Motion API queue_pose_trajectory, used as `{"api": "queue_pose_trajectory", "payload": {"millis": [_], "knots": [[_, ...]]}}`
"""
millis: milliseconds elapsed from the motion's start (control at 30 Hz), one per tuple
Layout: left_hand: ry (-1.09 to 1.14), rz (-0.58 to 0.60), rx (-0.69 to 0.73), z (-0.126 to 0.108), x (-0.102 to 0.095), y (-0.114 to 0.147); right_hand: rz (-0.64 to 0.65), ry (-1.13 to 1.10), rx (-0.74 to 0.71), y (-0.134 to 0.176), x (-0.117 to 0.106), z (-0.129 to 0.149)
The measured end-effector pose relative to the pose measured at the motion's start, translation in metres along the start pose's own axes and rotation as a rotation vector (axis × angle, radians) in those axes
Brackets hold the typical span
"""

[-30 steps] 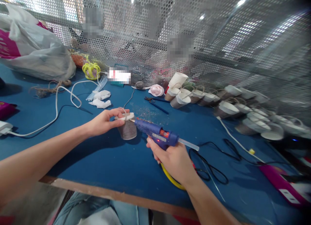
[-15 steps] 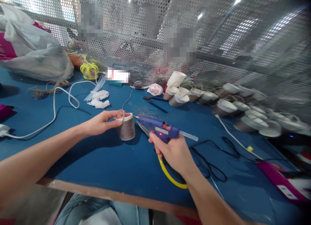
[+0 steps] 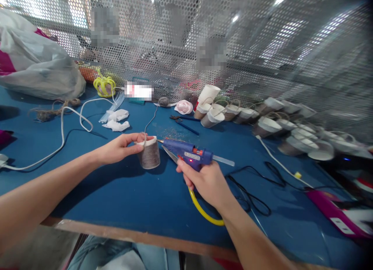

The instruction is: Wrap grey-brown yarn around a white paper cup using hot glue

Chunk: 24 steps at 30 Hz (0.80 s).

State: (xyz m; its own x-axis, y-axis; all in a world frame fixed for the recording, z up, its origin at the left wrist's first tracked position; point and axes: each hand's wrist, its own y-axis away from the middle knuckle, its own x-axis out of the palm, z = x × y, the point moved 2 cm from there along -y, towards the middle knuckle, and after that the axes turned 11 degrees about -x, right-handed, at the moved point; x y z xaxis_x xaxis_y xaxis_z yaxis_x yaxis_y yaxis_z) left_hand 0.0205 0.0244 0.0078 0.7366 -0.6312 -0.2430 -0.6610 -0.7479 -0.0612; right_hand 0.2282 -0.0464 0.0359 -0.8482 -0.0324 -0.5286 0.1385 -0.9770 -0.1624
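Observation:
With fingers over its rim, my left hand [image 3: 126,147] grips a small paper cup [image 3: 150,155] wrapped in grey-brown yarn. A strand of yarn [image 3: 149,123] runs from the cup's rim back to a small yarn ball [image 3: 163,101]. My right hand [image 3: 205,180] is closed around a blue hot glue gun [image 3: 183,149], its red light lit and a clear glue stick poking from the rear. The gun's nozzle is at the cup's right rim; whether it touches, I cannot tell. Yellow-handled scissors [image 3: 204,212] lie beneath the gun and my right hand, partly hidden.
Pliers [image 3: 186,123] and a pink rolled bundle [image 3: 183,107] lie behind the gun. Several wrapped cups with handles [image 3: 267,127] crowd the right back. A black cord [image 3: 247,192] and a magenta power strip [image 3: 332,211] lie right. White cable [image 3: 62,134] and a plastic bag [image 3: 43,64] are left.
The whole view has shifted slightly. Both hands keep the same grips, with the glue gun's nozzle still at the cup's rim.

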Motion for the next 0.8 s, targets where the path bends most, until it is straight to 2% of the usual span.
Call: {"api": "queue_pose_trajectory", "payload": {"millis": [800], "knots": [[-0.024, -0.011, -0.019, 0.0005, -0.0005, 0.0004, 0.009, -0.019, 0.0, 0.0013, -0.0013, 0.0002]]}}
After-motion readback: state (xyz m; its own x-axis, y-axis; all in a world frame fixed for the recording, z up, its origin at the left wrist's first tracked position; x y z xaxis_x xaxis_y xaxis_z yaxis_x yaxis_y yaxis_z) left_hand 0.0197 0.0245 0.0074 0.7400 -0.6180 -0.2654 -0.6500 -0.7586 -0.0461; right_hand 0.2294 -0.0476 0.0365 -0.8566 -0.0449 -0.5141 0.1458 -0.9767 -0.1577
